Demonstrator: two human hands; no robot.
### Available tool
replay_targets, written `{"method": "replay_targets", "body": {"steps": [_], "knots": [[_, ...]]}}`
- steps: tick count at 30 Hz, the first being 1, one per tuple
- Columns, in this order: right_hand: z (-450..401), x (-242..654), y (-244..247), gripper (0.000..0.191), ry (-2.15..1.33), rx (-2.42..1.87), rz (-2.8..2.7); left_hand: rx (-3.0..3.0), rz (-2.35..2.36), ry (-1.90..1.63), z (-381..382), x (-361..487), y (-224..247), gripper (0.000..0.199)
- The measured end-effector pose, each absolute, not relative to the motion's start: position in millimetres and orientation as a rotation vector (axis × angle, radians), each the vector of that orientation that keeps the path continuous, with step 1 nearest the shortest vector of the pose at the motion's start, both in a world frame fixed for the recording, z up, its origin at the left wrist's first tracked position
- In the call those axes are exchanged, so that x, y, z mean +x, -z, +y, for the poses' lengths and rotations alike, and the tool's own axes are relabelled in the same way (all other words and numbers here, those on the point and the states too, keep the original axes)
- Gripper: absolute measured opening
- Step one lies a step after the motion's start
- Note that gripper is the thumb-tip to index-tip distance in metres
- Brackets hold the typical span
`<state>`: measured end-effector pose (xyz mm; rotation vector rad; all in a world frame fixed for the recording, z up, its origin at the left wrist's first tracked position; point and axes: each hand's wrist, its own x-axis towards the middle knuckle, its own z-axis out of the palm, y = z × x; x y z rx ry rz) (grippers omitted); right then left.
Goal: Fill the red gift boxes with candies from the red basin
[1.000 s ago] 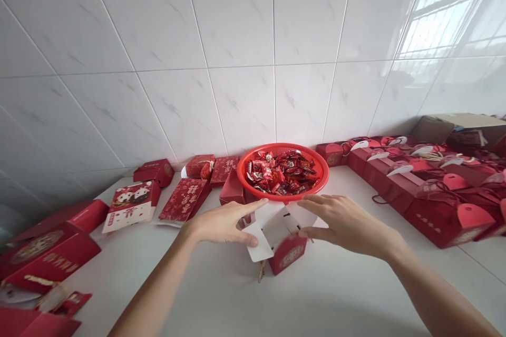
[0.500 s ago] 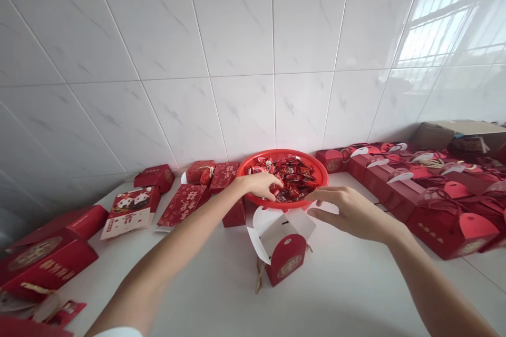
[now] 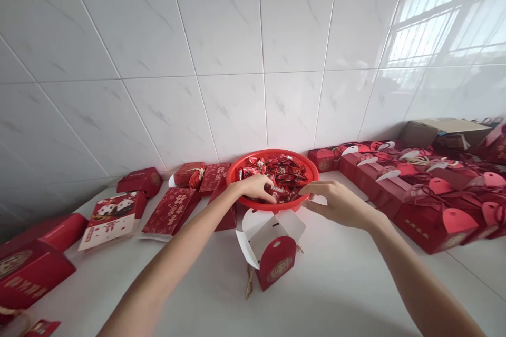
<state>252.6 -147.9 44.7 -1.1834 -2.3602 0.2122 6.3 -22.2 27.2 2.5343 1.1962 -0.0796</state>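
From afar, I have both forearms (image 3: 177, 258) outstretched, left hand (image 3: 256, 187) curled palm-down, right hand (image 3: 338, 202) loosely spread.

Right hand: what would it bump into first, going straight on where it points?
Probably the wrapped sweets in the red basket. The right hand overlaps the basket's edge in view, so with depth unclear it might touch that edge first.

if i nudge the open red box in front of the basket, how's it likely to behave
The open red box would probably slide rather than roll, given its flat sides and the smooth-looking table. It's likely light for its size, since its walls look like thin card. The spread white flaps would probably bend easily if bumped.
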Motion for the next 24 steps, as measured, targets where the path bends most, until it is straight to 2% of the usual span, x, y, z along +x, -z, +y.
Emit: {"method": "replay_targets", "body": {"steps": [4, 7, 15, 24], "knots": [[-128.6, 252.7, -31.4, 0.021, -0.234, -1.204, -2.262, 2.328, 1.232, -0.388, -17.3, -10.5, -21.0, 0.058], [-113.6, 248.2, -17.3, 0.025, -0.231, -1.195, -2.183, 2.206, 1.206, -0.576, -14.8, -16.8, -10.9, 0.065], [-99.8, 229.6, 7.9, 0.028, -0.454, -1.198, -2.144, 2.157, 1.179, -0.682, -19.1, -16.8, -3.6, 0.057], [-99.9, 225.0, 11.9, 0.034, -0.331, -1.278, -2.205, 2.045, 1.089, -0.821, -17.2, -19.8, 4.8, 0.03]]}}
